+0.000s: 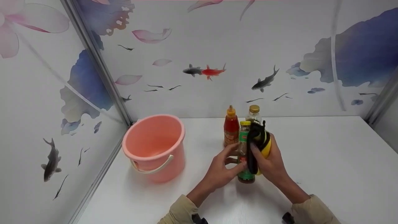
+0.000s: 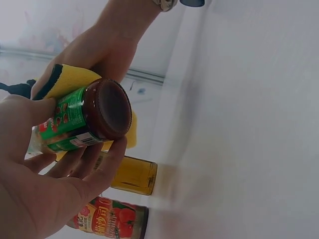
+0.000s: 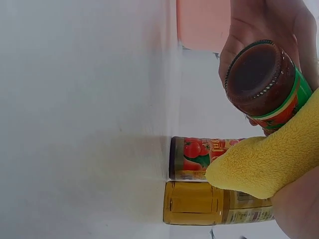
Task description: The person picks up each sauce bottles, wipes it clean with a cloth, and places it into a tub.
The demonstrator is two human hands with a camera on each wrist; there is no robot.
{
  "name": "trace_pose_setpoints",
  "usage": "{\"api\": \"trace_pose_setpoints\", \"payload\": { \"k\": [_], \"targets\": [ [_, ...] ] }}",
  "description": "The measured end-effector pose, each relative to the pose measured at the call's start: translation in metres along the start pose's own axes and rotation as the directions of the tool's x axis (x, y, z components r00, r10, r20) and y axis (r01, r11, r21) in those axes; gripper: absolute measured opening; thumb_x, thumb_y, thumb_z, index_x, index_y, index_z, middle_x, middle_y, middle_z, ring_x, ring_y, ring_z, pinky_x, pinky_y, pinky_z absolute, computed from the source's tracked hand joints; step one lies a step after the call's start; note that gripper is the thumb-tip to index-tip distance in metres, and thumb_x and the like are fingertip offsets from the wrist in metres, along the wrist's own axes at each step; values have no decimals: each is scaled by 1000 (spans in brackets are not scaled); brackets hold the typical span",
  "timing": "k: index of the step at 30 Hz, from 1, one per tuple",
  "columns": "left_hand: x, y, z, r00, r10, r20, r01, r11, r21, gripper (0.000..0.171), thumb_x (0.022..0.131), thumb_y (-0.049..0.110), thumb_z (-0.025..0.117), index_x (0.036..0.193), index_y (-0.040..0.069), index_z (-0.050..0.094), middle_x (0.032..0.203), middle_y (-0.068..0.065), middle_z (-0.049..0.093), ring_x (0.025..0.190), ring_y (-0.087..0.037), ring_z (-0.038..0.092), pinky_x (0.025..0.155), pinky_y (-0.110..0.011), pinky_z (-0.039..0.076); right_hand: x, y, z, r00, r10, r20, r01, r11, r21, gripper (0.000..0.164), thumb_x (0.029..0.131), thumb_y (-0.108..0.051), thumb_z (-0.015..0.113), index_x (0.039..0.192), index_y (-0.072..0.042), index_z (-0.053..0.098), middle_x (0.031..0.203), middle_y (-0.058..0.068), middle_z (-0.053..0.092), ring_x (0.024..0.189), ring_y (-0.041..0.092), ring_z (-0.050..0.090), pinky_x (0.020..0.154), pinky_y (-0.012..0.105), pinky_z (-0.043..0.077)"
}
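Head view: left hand (image 1: pixel 221 169) has the green-labelled bottle (image 1: pixel 242 149) pinched, thumb on near side, fingers bent round its left. Bottle sits right between both hands, directly right of left fingertips; long axis roughly upright across those fingers, yellow cap up, base lifted clear of table (image 1: pixel 326 161), underside showing to both wrist cameras. Left hand nearer, already on it. Right hand (image 1: pixel 273 163) clutches bunched yellow-black cloth (image 1: pixel 252 160), thumb over black part, cloth against bottle's right side. Red sauce bottle (image 1: pixel 230 126) and gold-capped bottle (image 1: pixel 254 109) beyond fingertips; pink bucket (image 1: pixel 176 160) well left.
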State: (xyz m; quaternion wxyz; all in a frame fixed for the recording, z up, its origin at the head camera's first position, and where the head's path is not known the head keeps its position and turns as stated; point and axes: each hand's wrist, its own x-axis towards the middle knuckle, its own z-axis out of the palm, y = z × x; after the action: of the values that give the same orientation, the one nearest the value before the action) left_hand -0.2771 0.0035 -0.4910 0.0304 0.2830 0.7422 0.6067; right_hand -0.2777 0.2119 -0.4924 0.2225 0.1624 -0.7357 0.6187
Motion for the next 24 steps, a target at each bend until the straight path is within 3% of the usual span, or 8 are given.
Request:
{"api": "trace_pose_setpoints", "payload": {
  "k": [5,10,19,24],
  "targets": [
    [1,-2,-1,999,-18,-29,18,1000,-18,61,102,32,77,156,40,50,147,13,64,129,-8,64,111,-36,57,-1,2,2,1000,14,17,-14,1000,-8,50,107,-13,69,152,-12,47,124,5,64,101,23,66,87,26,62],
    [3,-2,-2,996,-38,-77,36,999,-36,63,102,33,77,158,34,49,144,8,67,127,-11,67,110,-33,57,-3,2,4,997,58,41,-58,998,-13,51,107,-18,70,152,-15,46,126,3,64,103,23,66,89,26,61],
    [5,-3,-6,987,-67,-147,57,996,-73,61,103,35,76,157,27,50,144,0,69,124,-16,71,112,-48,56,-7,4,9,993,79,84,-78,997,-14,53,106,-19,72,152,-17,47,125,2,65,103,24,66,91,27,61],
    [6,-3,-8,981,-90,-169,72,991,-110,61,103,36,76,157,26,50,142,-2,71,123,-18,72,109,-45,59,-8,3,10,990,97,105,-96,995,-16,54,105,-19,73,153,-19,47,126,2,65,105,24,66,92,27,61]
  ]
}}
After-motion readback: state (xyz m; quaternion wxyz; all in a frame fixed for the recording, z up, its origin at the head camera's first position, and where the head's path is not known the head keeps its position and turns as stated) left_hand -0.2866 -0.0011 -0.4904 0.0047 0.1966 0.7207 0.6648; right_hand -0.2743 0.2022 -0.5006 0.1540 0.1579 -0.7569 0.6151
